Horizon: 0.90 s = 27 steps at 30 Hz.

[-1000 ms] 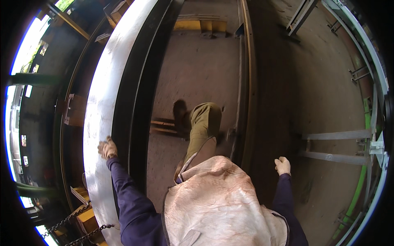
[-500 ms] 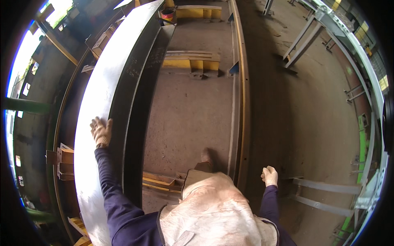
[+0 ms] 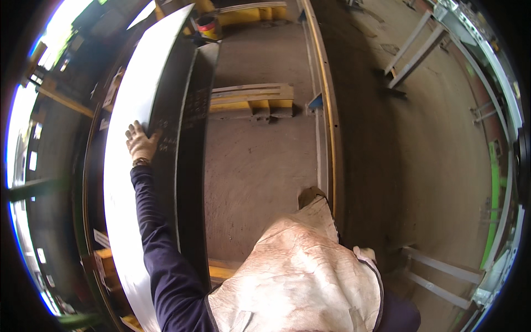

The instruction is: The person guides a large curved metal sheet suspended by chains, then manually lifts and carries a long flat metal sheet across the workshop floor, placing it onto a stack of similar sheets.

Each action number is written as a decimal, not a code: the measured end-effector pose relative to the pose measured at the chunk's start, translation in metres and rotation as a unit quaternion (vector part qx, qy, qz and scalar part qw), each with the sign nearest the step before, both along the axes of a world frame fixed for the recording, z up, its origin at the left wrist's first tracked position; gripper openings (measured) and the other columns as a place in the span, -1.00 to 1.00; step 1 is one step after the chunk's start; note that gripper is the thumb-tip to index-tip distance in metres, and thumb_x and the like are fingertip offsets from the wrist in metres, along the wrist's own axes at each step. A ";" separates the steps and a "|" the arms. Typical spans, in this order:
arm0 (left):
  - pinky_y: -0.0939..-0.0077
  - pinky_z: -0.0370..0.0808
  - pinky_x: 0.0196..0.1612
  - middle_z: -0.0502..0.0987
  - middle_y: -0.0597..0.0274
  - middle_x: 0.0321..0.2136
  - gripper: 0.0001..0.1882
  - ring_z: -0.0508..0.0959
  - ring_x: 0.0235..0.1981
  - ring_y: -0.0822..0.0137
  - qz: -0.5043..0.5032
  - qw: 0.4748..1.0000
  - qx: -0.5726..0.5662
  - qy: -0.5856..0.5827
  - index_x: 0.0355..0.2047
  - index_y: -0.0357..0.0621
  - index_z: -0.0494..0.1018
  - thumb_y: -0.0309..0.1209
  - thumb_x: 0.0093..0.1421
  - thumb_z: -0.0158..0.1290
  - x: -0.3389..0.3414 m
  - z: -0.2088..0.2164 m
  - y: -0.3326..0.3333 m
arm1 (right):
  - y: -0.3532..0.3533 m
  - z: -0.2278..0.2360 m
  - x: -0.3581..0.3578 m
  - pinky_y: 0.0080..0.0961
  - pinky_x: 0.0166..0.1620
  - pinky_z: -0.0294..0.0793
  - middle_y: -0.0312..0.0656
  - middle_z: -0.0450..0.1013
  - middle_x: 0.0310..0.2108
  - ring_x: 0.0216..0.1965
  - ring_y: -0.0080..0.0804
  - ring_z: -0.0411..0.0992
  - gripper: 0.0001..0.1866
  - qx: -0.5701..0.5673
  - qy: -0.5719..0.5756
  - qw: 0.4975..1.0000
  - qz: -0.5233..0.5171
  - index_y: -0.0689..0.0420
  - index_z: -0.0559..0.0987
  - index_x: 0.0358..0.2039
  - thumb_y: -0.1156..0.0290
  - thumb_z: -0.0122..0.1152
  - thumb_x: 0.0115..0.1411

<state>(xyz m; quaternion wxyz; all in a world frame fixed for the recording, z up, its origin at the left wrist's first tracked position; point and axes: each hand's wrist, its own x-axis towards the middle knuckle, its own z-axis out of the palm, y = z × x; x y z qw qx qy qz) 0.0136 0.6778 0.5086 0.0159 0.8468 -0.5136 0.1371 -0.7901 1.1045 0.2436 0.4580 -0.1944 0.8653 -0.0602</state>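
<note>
Walking the concrete floor [image 3: 260,166] alongside a long steel beam, person in a leather apron [image 3: 298,276] that fills the near view.

Near: right hand [image 3: 365,254] just peeks out past the apron edge, low at the person's side. Mostly hidden, so can't tell if its fingers are apart or closed; nothing visibly held. Grey angle frame [image 3: 437,271] lies on the floor just right of it.

Mid: left arm in a dark sleeve reaches out and up to the beam. Left hand [image 3: 141,141] is flat, fingers spread, palm resting on the bright top flange [image 3: 124,182] right at its inner edge. No grip, just contact. Fingertips lap toward the dark web [image 3: 177,138] below the flange; some chalk marks on the web there, too small to make out.

Beam runs on the person's left from the lower edge to the far end, bent by the lens. A long rail [image 3: 326,127] runs parallel on the right side of the floor strip.

Far: yellow timber stack [image 3: 251,99] across the floor between beam and rail, a bucket [image 3: 207,26] with a red band beyond it near the beam's far end, more grey frames [image 3: 412,55] on the right.

Progress, as a judgement: hand sits partway along the beam, with a good stretch of flange ahead toward the far end. No tool in view, no visible work on the steel.
</note>
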 end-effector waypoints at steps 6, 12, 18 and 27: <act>-0.13 0.23 0.40 0.22 -0.24 0.41 0.13 0.19 0.43 -0.24 -0.016 0.998 -0.028 -0.046 0.45 -0.25 0.13 0.26 0.10 0.25 0.000 0.026 -0.214 | -0.213 -0.037 -0.011 -0.21 -0.41 0.55 -0.07 0.60 -0.49 -0.54 -0.20 0.56 -0.76 -0.049 -0.032 0.998 0.027 0.27 0.68 -0.41 0.31 0.30 0.18; -0.13 0.25 0.38 0.28 -0.11 0.39 0.14 0.23 0.42 -0.18 0.053 0.998 -0.022 -0.024 0.46 -0.16 0.15 0.29 0.07 0.26 -0.024 0.058 -0.425 | -0.460 -0.110 -0.105 -0.12 -0.17 0.55 -0.02 0.68 -0.33 -0.41 -0.12 0.61 -0.78 -0.093 0.145 0.871 0.460 0.30 0.69 -0.39 0.38 0.25 0.12; -0.11 0.31 0.34 0.30 -0.10 0.38 0.11 0.26 0.41 -0.15 0.072 0.997 0.009 0.001 0.43 -0.17 0.18 0.29 0.07 0.26 -0.052 0.091 -0.538 | -0.789 0.064 -0.063 -0.53 -0.59 0.32 -0.23 0.45 -0.55 -0.64 -0.55 0.36 -0.54 -0.194 -0.027 0.973 0.124 0.32 0.53 0.11 0.34 0.20 0.26; -0.04 0.31 0.38 0.31 -0.10 0.36 0.11 0.27 0.40 -0.12 0.083 0.996 0.008 -0.021 0.44 -0.14 0.16 0.28 0.06 0.26 -0.044 0.108 -0.713 | -1.057 0.040 -0.031 -0.61 -0.43 0.47 -0.19 0.58 -0.21 -0.44 -0.62 0.49 -0.47 -0.276 -0.057 0.938 0.199 0.33 0.45 0.25 0.36 0.24 0.33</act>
